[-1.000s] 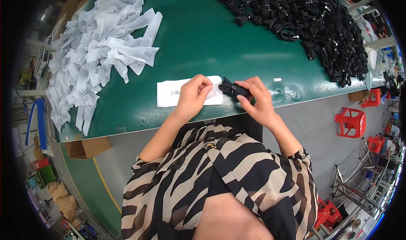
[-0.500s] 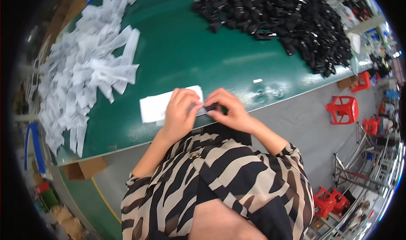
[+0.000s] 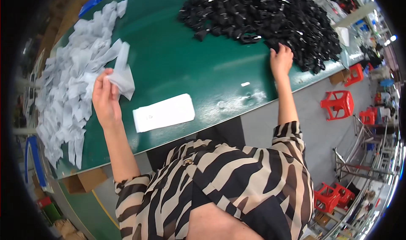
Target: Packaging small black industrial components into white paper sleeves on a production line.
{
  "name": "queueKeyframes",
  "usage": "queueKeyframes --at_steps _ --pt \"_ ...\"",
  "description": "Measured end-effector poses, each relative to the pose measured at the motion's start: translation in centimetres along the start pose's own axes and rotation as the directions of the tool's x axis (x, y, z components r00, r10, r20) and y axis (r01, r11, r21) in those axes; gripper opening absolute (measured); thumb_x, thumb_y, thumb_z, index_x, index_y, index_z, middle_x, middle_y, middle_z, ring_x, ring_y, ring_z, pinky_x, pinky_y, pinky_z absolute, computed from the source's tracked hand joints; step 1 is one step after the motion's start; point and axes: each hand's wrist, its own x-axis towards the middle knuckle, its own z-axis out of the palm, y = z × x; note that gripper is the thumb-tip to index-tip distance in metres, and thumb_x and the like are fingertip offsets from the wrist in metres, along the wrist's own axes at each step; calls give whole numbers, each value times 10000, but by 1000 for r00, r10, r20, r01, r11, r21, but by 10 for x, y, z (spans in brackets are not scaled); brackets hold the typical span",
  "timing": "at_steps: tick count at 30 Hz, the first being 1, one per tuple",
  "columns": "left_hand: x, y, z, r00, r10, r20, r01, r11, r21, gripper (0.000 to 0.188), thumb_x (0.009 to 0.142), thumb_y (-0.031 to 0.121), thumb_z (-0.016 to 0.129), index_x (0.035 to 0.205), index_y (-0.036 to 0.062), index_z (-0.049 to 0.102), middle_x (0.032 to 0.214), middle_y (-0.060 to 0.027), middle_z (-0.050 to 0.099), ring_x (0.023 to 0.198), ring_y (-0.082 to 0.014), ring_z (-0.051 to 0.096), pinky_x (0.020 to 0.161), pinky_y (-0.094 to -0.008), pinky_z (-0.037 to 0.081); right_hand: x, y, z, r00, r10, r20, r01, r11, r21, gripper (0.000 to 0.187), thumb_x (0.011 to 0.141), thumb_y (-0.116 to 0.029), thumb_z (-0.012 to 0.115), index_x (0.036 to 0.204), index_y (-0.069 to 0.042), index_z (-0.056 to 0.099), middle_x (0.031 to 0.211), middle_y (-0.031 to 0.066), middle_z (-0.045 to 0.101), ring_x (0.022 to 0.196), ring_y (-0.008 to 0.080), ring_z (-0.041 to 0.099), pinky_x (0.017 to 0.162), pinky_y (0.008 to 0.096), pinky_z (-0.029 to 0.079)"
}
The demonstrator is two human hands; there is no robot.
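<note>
My left hand is at the right side of a heap of translucent white bags, its fingers closed on the edge of one loose bag. Across the table, my right hand is at the near edge of a large pile of small black bundles. Its bent fingertips pinch a black bundle at the rim of that pile; the exact kind of bundle is too small to make out. Between my hands lies a flat white stack, like paper or bags, near the table's front edge.
The green tabletop slants across the view. A small white piece lies on it, right of the stack. Red plastic stools stand on the floor at right. An open cardboard box sits beneath the table's left end.
My hands were together over the white stack, handling a small black thing. They have parted: the left went to the white bags, the right to the black pile. The stack is now uncovered.
</note>
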Motion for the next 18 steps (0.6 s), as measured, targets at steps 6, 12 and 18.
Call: queueKeyframes --at_steps 6,12,18 --pt "40 14 -87 833 465 -300 -57 611 789 402 1002 183 598 1309 -62 509 1176 -114 621 991 -185 611 894 -317 478 -25 -8 -12 990 7 143 -24 993 115 342 869 -216 716 1152 -69 593 1096 140 632 915 330 635 798 438 523" --pt "-59 -29 32 954 10 301 -236 647 725 217 844 0 693 1054 49 671 1037 -74 655 967 -185 628 822 -310 511 -76 -81 -62 902 43 430 -351 654 670 305 837 -71 758 1112 -30 631 872 -3 616 684 48 487 623 205 433" --pt "-98 -79 67 769 4 639 -566 466 680 112 823 47 729 888 26 640 902 -105 603 781 -260 623 686 -354 512 -121 -141 -112 880 -341 331 -81 578 812 368 779 8 767 1121 6 631 890 46 576 673 99 527 590 232 436"
